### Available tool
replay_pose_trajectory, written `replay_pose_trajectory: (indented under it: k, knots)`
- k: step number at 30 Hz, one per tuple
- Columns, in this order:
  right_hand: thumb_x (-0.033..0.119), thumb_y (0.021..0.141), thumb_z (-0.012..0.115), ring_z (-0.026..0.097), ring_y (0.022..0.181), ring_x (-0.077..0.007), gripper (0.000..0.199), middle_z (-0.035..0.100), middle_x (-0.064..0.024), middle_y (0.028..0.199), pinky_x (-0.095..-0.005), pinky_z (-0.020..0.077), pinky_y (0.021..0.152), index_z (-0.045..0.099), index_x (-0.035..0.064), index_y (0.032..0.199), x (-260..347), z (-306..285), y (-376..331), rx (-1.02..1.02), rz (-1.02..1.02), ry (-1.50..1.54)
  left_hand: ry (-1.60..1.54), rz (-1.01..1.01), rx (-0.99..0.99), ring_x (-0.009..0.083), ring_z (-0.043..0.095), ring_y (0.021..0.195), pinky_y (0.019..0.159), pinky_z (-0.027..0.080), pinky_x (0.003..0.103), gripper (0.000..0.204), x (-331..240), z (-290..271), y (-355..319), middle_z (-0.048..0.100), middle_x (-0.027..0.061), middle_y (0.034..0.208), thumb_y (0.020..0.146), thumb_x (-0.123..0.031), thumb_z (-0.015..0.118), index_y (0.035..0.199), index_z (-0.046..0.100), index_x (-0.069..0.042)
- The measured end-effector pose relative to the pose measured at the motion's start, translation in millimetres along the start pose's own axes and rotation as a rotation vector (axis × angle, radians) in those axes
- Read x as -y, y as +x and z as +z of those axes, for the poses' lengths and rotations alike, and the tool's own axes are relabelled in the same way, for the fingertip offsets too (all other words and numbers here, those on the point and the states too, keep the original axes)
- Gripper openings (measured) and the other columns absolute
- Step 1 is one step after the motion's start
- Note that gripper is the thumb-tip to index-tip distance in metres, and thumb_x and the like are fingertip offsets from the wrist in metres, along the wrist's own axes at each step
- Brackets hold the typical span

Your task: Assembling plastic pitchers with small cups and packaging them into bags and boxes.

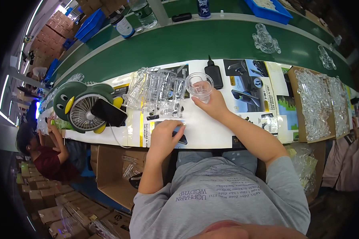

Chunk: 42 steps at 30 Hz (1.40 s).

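Observation:
My right hand [210, 102] is closed on a clear plastic cup-shaped part [199, 85], held with its round opening facing up. Lower and to the left, my left hand [163, 137] rests close to the table's near edge with its fingers curled in. Whatever may be between those fingers is hidden. Several clear plastic tube-like parts [159, 89] stand and lie in a cluster just beyond my left hand. A black bottle with a pointed nozzle [214, 75] lies right of the cup-shaped part.
A green penguin-shaped fan [83, 104] with a black phone [109, 112] against it stands left. At right is a cardboard box [303, 115] of clear parts. Clear pieces [266, 40] lie on the green surface [227, 38] beyond. A person [52, 159] sits at far left.

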State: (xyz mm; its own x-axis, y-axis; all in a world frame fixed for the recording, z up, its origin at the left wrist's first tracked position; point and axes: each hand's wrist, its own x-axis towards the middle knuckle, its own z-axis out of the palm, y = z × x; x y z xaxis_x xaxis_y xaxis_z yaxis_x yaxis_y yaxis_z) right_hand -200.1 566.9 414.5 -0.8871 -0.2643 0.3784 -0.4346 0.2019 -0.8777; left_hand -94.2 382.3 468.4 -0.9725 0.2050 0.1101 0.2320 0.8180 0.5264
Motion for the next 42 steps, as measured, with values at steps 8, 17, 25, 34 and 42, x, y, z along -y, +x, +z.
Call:
replay_pose_trajectory:
  k: [8, 17, 25, 34, 42]
  knots:
    - [0.013, 0.075, 0.067, 0.058, 0.085, -0.0151, 0.042, 0.06, -0.0068, 0.092, -0.028, 0.0448, 0.076, 0.049, 0.0074, 0.113, 8, -10, -3, -0.146, -0.083, 0.035, -0.059, 0.09, -0.092, 0.027, 0.059, 0.089, 0.078, 0.046, 0.035, 0.031, -2, 21, 21, 0.062, 0.0132, 0.097, 0.079, -0.016, 0.061, 0.108, 0.058, -0.006]
    - [0.016, 0.079, 0.065, 0.059, 0.086, -0.0167, 0.034, 0.06, -0.0074, 0.094, -0.0279, 0.0494, 0.073, 0.051, 0.005, 0.108, -10, -114, 65, -0.656, 0.304, 0.814, -0.218, 0.126, -0.085, 0.0136, 0.053, 0.062, 0.06, 0.044, 0.026, 0.016, -51, -7, 43, 0.061, 0.0085, 0.077, 0.079, -0.005, 0.06, 0.095, 0.063, -0.002]
    - [0.014, 0.079, 0.063, 0.061, 0.076, -0.026, 0.026, 0.06, -0.0135, 0.088, -0.0352, 0.0536, 0.065, 0.05, 0.0033, 0.098, -108, -223, 139, -0.903, 0.23, 1.163, -0.33, 0.455, -0.205, 0.0164, 0.056, 0.059, 0.057, 0.045, 0.027, 0.013, -113, -30, 139, 0.062, 0.0079, 0.074, 0.078, -0.006, 0.061, 0.09, 0.062, -0.003]
    - [0.02, 0.078, 0.064, 0.061, 0.067, -0.0249, 0.026, 0.061, -0.0115, 0.083, -0.0318, 0.0517, 0.052, 0.05, 0.0044, 0.094, -153, -272, 158, -0.85, 0.326, 1.229, -0.668, 0.446, -0.29, 0.0153, 0.058, 0.078, 0.067, 0.046, 0.026, 0.037, -140, -21, 186, 0.06, 0.01, 0.098, 0.081, -0.008, 0.056, 0.117, 0.049, -0.006]
    - [0.013, 0.079, 0.063, 0.063, 0.083, -0.0215, 0.036, 0.062, -0.0132, 0.095, -0.0292, 0.0515, 0.07, 0.052, -0.0029, 0.109, -9, -168, 143, -0.497, 0.17, 0.943, -1.3, 0.211, -0.193, 0.0245, 0.039, 0.122, 0.099, 0.033, 0.035, 0.047, -63, -12, 222, 0.045, 0.0186, 0.127, 0.088, -0.018, 0.053, 0.128, 0.037, 0.001]
